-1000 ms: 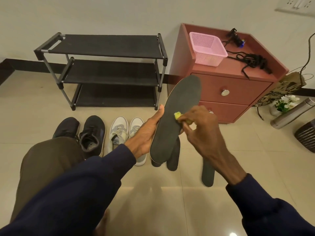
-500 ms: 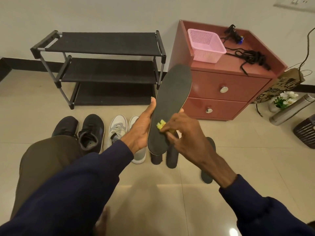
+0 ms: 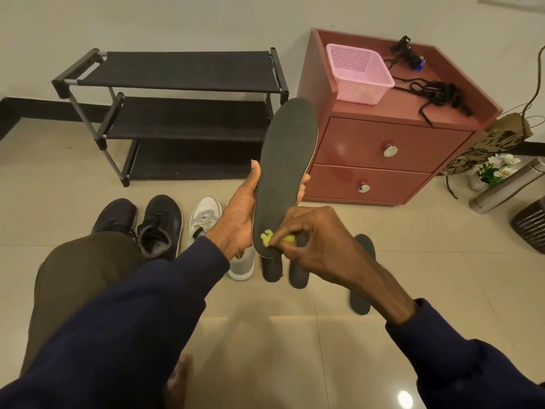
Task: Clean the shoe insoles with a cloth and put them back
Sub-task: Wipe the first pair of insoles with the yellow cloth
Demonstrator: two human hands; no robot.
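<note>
Yellow cloth (image 3: 267, 238) has travelled down the held insole (image 3: 287, 160): a second ago it sat around the middle, half a second ago lower, now right at the heel end, near the bottom left edge. So one full wipe stroke down the dark face looks nearly finished; my guess is either another pass or a flip next, nothing goes back in a shoe yet. Left hand (image 3: 239, 219) props the insole up, toe end high in front of the red drawer cabinet (image 3: 383, 149), thumb (image 3: 255, 172) along the left edge and fingertips showing past the right edge, a loose clamp across its width. Right hand (image 3: 318, 243) comes in from the right, wrist bent, fingers (image 3: 283, 234) curled and pinching the bunched cloth against the heel. Three more insoles lie on the floor below the hands (image 3: 272, 270), (image 3: 299, 276), (image 3: 361, 290), just right of the grey sneakers (image 3: 205, 216); black shoes (image 3: 160, 225) sit further left. Most of the job is still ahead.
</note>
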